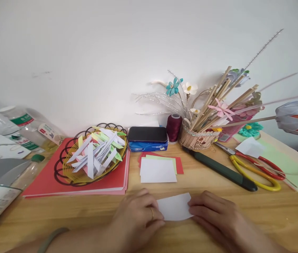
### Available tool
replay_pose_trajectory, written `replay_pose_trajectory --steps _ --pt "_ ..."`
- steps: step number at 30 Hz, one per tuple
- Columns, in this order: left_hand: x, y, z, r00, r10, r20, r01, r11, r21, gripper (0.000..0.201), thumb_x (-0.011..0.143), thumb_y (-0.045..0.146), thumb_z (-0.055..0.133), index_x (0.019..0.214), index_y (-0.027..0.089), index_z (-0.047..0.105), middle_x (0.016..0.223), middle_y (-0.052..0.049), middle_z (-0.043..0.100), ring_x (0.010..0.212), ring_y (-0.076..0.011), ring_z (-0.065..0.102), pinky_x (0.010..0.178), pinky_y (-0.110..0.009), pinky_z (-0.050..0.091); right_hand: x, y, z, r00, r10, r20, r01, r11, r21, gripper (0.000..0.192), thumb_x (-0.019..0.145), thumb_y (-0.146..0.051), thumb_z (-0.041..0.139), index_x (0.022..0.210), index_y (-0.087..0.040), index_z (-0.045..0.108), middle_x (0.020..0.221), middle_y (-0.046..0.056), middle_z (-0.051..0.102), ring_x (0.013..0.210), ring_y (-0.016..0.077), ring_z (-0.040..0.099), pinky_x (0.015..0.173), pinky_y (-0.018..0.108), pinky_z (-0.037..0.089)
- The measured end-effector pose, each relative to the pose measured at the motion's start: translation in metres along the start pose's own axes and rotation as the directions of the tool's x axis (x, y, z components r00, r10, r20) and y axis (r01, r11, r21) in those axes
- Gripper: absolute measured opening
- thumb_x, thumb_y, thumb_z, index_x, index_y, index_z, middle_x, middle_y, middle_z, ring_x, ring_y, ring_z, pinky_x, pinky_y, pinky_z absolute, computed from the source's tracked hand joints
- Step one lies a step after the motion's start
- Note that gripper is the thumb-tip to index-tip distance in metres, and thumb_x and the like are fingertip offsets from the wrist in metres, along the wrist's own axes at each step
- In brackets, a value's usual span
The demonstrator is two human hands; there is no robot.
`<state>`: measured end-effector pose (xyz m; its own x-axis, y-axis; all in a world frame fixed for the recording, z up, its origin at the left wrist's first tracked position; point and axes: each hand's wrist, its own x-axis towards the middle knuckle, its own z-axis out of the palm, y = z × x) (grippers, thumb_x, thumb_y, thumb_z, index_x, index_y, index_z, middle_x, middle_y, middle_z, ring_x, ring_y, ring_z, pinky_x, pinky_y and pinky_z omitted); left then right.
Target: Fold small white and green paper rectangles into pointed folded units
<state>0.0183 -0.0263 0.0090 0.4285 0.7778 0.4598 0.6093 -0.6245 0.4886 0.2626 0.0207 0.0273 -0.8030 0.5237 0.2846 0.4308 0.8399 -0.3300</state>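
A small white sheet of paper (175, 207) is held just over the front of the wooden table, between my two hands. My left hand (141, 218), with a ring on one finger, pinches its left end. Its right end is gripped by the fingers of my right hand (214, 214). Just beyond lies a small stack of paper pieces, a white one (158, 170) on top, with a green sheet (164, 157) and a red sheet (180, 166) showing beneath.
A basket (64, 168) of folded paper strips (98, 154) sits on red paper (43, 179). Behind stand a phone (148, 134) on a blue pack (148, 145), maroon thread (174, 128) and a flower basket (196, 139). Scissors (257, 167) and a dark green tool (220, 168) lie right; bottles (4, 189) left.
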Motion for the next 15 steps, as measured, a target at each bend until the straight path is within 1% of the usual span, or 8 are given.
replay_pose_trajectory --steps 3,6,8,11,13,15 --pt "0.002 0.0 0.0 0.995 -0.1 -0.026 0.097 0.991 -0.087 0.018 0.085 0.018 0.055 0.071 0.019 0.066 0.064 0.001 0.063 0.061 -0.0118 0.055 0.057 -0.022 0.043 -0.001 0.0 0.007 0.979 0.198 0.049 -0.203 0.968 0.147 0.019 0.092 -0.023 0.042 0.087 -0.023 0.06 0.088 0.003 0.062 0.079 0.0133 0.061 0.07 0.023 0.051" --pt "0.002 -0.001 -0.001 0.992 -0.121 -0.029 0.118 0.989 -0.09 0.018 0.086 0.017 0.052 0.079 0.02 0.069 0.066 -0.001 0.065 0.062 -0.0132 0.057 0.058 -0.022 0.044 0.002 -0.002 0.013 0.937 0.345 0.055 -0.349 0.912 0.217 0.02 0.093 -0.026 0.04 0.085 -0.024 0.058 0.085 0.001 0.061 0.077 0.0133 0.061 0.069 0.024 0.051" --pt "0.002 -0.002 -0.001 0.991 -0.132 -0.025 0.129 0.988 -0.085 0.019 0.086 0.016 0.051 0.081 0.02 0.069 0.066 -0.002 0.065 0.062 -0.014 0.058 0.058 -0.023 0.045 0.004 -0.003 0.014 0.912 0.406 0.053 -0.406 0.881 0.244 0.018 0.092 -0.028 0.041 0.085 -0.024 0.057 0.083 0.001 0.061 0.074 0.0138 0.06 0.067 0.024 0.051" --pt "0.003 -0.005 0.0 0.98 -0.198 0.003 0.198 0.977 -0.079 0.021 0.083 0.012 0.051 0.072 0.02 0.067 0.06 0.0 0.063 0.058 -0.014 0.057 0.056 -0.023 0.043 0.005 -0.003 0.014 0.879 0.47 0.085 -0.474 0.839 0.265 0.02 0.091 -0.032 0.043 0.078 -0.024 0.054 0.075 0.0 0.062 0.067 0.0137 0.06 0.06 0.024 0.05" --pt "0.004 -0.005 0.001 0.969 -0.245 0.022 0.246 0.967 -0.061 0.021 0.08 0.01 0.052 0.068 0.02 0.066 0.059 0.001 0.063 0.057 -0.014 0.057 0.055 -0.023 0.041 0.005 -0.003 0.015 0.865 0.493 0.098 -0.5 0.827 0.255 0.022 0.091 -0.033 0.042 0.075 -0.024 0.053 0.072 -0.001 0.061 0.064 0.0137 0.059 0.057 0.024 0.049" --pt "0.005 -0.005 0.001 0.963 -0.268 0.029 0.269 0.962 -0.041 0.019 0.078 0.01 0.053 0.068 0.02 0.065 0.06 0.001 0.063 0.058 -0.0143 0.058 0.055 -0.023 0.041 0.005 -0.002 0.017 0.857 0.508 0.083 -0.513 0.83 0.22 0.023 0.091 -0.036 0.042 0.074 -0.024 0.052 0.071 -0.001 0.062 0.063 0.0142 0.059 0.057 0.025 0.049"
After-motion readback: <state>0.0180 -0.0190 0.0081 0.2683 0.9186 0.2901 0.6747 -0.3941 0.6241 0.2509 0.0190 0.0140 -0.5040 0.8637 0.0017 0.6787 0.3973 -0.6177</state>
